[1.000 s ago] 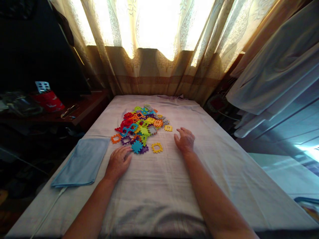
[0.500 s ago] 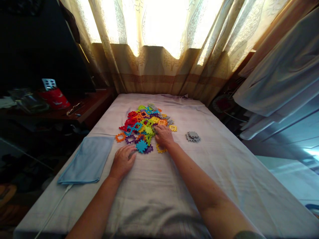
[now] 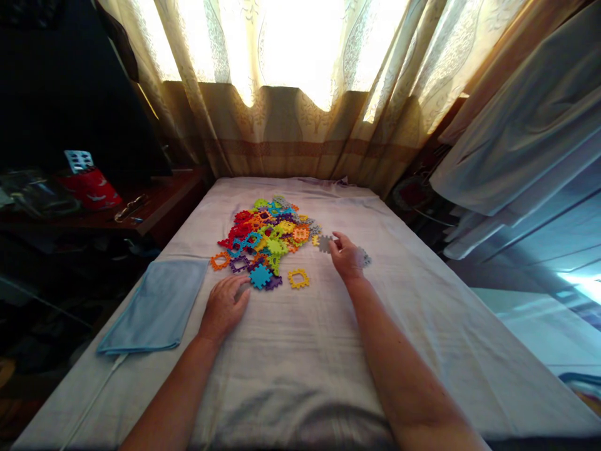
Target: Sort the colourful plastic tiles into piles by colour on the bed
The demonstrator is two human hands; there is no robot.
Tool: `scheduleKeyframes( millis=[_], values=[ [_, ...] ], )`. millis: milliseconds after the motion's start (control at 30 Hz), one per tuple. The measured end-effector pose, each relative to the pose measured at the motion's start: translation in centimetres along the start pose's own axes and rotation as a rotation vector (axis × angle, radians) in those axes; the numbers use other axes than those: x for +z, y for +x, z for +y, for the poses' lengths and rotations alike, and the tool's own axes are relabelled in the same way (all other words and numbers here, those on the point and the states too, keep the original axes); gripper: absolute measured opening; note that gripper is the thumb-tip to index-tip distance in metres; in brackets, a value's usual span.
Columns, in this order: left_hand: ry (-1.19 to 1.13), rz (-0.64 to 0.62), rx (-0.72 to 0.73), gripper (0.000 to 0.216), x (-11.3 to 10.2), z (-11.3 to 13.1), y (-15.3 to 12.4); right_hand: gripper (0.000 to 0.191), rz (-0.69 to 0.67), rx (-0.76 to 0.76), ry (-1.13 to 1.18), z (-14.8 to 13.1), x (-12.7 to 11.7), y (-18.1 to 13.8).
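A heap of colourful notched plastic building pieces [image 3: 270, 228] lies on the sheet, in red, orange, green, blue, purple, yellow and grey. To its right, my right hand [image 3: 347, 255] pinches a grey notched building piece [image 3: 325, 243] between thumb and fingers. Partly hidden behind that hand are more grey pieces [image 3: 365, 257]. My left hand [image 3: 225, 305] rests on the sheet with fingers loosely apart, holding nothing, its fingertips close to a solid blue piece [image 3: 260, 276]. A yellow square frame piece [image 3: 298, 279] sits by itself between the two hands.
A folded light-blue cloth [image 3: 154, 307] with a white cord [image 3: 94, 401] lies at the left of the sheet-covered surface [image 3: 300, 363]. Farther left, a dark wooden desk [image 3: 173, 194] carries a red container [image 3: 98, 190]. Curtains [image 3: 291, 131] hang behind; draped cloth [image 3: 507, 144] is at the right.
My right hand has moved right, from the heap toward the grey pieces, and now carries a grey piece. The left hand stays beside the heap. The view has shifted slightly.
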State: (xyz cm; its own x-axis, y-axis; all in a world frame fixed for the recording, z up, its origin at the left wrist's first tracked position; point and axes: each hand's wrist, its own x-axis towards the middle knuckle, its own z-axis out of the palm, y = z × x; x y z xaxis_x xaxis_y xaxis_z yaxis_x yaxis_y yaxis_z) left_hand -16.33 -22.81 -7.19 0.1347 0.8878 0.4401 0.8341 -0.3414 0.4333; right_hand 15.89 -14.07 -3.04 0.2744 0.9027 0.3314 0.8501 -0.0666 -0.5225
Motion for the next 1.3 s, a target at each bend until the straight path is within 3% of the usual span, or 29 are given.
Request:
scheduleKeyframes(
  millis=[133,267,433,567,733,900,1033,1167,1300],
  values=[
    [0.032,0.091,0.034,0.028,-0.6,0.8,0.1,0.036,0.095,0.177,-0.009,3.6,-1.6,0.3],
    [0.078,0.103,0.176,0.027,-0.6,3.0,0.4,0.037,0.179,0.16,-0.045,5.8,-1.4,0.1],
    [0.135,-0.128,0.39,0.033,1.1,7.0,1.9,0.039,0.259,0.104,-0.103,6.4,-0.8,-0.2],
    [0.199,-0.307,0.455,0.034,2.8,9.1,4.0,0.037,0.283,0.062,-0.074,6.2,-0.6,-0.4],
    [0.297,-0.31,0.416,0.025,3.1,8.2,6.6,0.035,0.277,-0.014,-0.029,5.5,-0.4,-0.7],
    [0.352,-0.201,0.342,0.02,1.4,5.5,7.5,0.032,0.295,-0.094,0.0,4.7,0.1,-0.9],
    [0.313,-0.219,0.292,0.017,0.2,4.4,8.3,0.026,0.343,-0.242,0.074,3.3,1.1,-1.5],
    [0.275,-0.196,0.255,0.024,0.0,5.1,11.0,0.024,0.327,-0.391,0.146,1.4,2.4,-2.4],
    [0.33,-0.266,0.244,0.036,1.3,7.0,14.8,0.025,0.269,-0.441,0.191,0.8,3.2,-2.7]
  ],
)
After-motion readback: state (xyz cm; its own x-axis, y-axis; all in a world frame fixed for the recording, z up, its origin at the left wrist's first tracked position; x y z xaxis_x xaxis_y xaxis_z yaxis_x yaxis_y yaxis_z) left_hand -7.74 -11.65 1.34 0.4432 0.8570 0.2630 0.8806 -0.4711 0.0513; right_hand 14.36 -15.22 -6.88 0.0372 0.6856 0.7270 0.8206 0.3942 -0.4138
